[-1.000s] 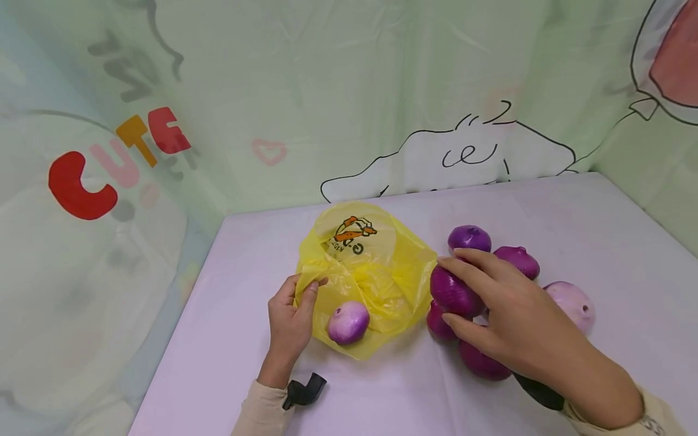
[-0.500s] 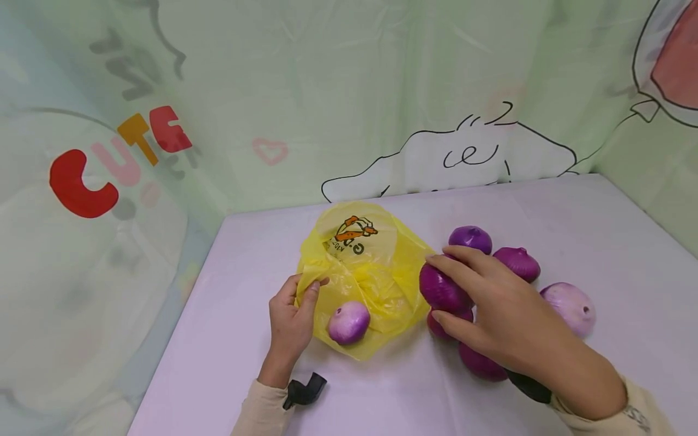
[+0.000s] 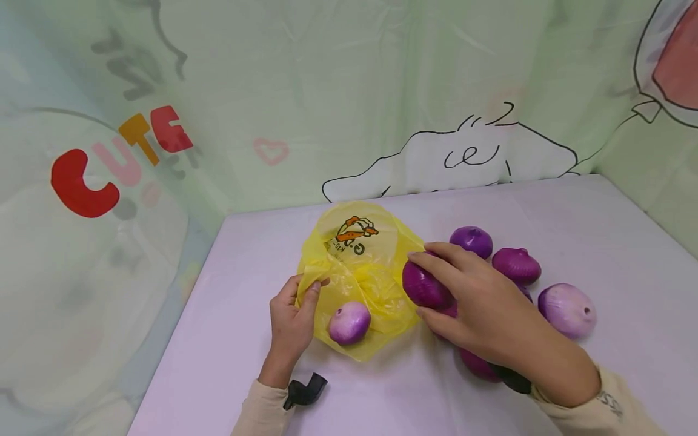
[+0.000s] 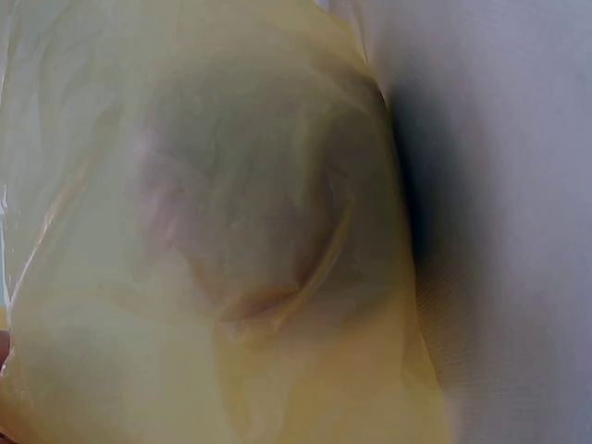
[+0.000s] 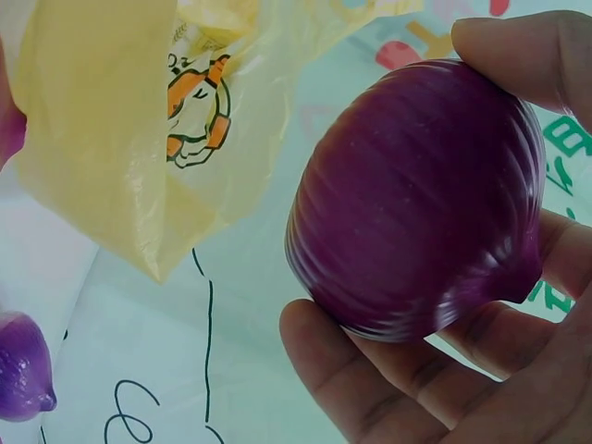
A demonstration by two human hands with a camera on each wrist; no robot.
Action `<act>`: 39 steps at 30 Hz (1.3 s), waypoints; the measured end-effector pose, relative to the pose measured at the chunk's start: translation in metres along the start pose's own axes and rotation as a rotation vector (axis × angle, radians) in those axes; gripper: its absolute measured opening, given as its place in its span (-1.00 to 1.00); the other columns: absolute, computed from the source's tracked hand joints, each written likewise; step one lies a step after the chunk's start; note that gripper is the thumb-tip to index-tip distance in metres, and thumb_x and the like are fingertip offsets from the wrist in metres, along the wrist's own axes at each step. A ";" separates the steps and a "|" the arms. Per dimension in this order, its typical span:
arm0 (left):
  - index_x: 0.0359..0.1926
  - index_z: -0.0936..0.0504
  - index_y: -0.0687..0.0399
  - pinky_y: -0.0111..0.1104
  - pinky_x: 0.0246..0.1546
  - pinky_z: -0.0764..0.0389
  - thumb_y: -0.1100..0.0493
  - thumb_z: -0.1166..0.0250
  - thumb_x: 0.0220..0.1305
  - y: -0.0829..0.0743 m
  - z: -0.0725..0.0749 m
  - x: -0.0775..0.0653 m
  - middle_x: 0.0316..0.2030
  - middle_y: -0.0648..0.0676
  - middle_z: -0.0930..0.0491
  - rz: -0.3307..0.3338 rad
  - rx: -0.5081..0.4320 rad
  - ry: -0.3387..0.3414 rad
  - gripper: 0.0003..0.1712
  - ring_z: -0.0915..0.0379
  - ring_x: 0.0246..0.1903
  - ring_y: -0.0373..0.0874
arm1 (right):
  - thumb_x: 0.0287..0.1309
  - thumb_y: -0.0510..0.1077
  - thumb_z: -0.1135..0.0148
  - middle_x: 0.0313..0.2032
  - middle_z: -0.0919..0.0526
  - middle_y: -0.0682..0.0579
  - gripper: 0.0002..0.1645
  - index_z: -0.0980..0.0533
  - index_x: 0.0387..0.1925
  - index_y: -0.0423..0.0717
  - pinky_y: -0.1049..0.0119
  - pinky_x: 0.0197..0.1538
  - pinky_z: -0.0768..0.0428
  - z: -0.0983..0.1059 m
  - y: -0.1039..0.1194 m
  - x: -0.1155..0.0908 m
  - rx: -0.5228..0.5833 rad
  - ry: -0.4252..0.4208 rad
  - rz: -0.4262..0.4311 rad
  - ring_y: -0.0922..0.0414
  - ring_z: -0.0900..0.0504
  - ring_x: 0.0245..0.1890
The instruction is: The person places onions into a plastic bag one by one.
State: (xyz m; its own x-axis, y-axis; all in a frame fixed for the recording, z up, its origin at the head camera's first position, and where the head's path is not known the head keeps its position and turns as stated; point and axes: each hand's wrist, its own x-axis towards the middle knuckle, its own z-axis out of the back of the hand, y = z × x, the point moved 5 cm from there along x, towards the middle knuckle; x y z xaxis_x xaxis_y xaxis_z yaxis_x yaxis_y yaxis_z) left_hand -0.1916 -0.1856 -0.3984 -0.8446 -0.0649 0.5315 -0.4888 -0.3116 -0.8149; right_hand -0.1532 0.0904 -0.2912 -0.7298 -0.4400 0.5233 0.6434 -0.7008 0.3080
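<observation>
My left hand [image 3: 291, 318] pinches the left edge of a yellow plastic bag [image 3: 376, 297] with an orange and black print. Inside the bag's mouth lies a pale purple onion [image 3: 349, 323]. In the left wrist view the thin bag [image 4: 92, 370] covers most of the picture, and a rounded shape shows dimly through it. My right hand [image 3: 491, 309] grips a dark purple onion [image 3: 425, 286] between thumb and fingers, at the right edge of the bag. The right wrist view shows this onion [image 5: 416, 203] close up, fingers curled round it.
Several more onions lie to the right: a violet one [image 3: 472, 242], a magenta one [image 3: 517, 266], a pale one [image 3: 568, 310], and another [image 3: 480, 365] partly under the right hand. The table [image 3: 207, 339] has a pale lilac cover, with a printed curtain [image 3: 327, 91] behind it.
My right hand has moved left with the dark purple onion, from above the other onions to the bag's right edge. The left hand and the bag have hardly moved.
</observation>
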 end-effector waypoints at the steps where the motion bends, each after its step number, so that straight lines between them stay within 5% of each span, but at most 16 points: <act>1: -0.03 -0.66 0.31 -0.42 0.04 -0.67 0.35 -0.23 0.48 0.000 0.000 0.000 -0.16 0.17 -0.79 -0.003 0.000 -0.001 -0.86 -0.72 -0.06 -0.11 | -0.09 -0.11 -0.62 0.15 -0.62 -0.17 -0.24 -0.60 0.24 -0.03 -0.19 0.05 -0.67 -0.001 0.000 0.001 0.001 0.006 -0.002 -0.18 -0.66 0.05; 12: -0.03 -0.66 0.28 -0.39 0.04 -0.67 0.33 -0.24 0.49 0.001 0.001 0.000 -0.15 0.14 -0.79 -0.011 -0.004 -0.003 -0.86 -0.72 -0.06 -0.10 | 0.00 -0.05 -0.61 0.22 -0.59 -0.19 -0.23 -0.58 0.29 -0.02 -0.20 0.11 -0.66 -0.009 0.006 0.012 0.011 0.095 -0.057 -0.20 -0.62 0.16; 25: -0.03 -0.66 0.29 -0.39 0.04 -0.67 0.36 -0.24 0.48 0.001 0.000 -0.001 -0.16 0.14 -0.79 -0.012 -0.021 -0.002 -0.86 -0.72 -0.05 0.00 | 0.00 -0.06 -0.59 0.22 -0.59 -0.21 -0.20 -0.55 0.32 -0.05 -0.17 0.13 -0.65 -0.021 0.012 0.021 0.038 0.102 -0.019 -0.20 -0.63 0.15; 39: -0.05 -0.66 0.31 -0.38 0.05 -0.67 0.36 -0.24 0.48 -0.001 -0.001 0.000 -0.16 0.21 -0.79 -0.025 -0.025 0.003 -0.87 -0.71 -0.05 -0.18 | 0.02 -0.11 -0.58 0.23 -0.59 -0.20 -0.20 -0.51 0.32 -0.12 -0.06 0.11 -0.68 -0.041 0.015 0.026 0.063 0.135 -0.009 -0.14 -0.63 0.16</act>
State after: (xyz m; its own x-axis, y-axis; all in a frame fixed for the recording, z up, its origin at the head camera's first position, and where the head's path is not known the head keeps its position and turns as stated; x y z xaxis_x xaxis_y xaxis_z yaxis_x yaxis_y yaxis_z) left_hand -0.1910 -0.1845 -0.3976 -0.8329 -0.0546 0.5508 -0.5147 -0.2895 -0.8070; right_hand -0.1723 0.0456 -0.3058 -0.7575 -0.5083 0.4096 0.6466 -0.6706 0.3636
